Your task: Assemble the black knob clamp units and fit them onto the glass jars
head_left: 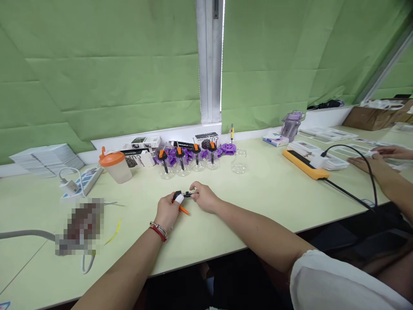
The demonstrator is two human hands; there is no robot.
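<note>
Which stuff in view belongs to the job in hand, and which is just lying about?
Job, likely:
black-and-orange piece in left hand and right hand
four flasks with black-and-orange tops
flask without a top
purple parts, perhaps

Lying about, likely:
orange-lidded cup
lilac bottle
yellow power strip
white power strip

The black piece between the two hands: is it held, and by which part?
Yes. The left hand holds the black piece by its thicker end. The right hand is at its thinner end; whether it grips there cannot be told.
</note>
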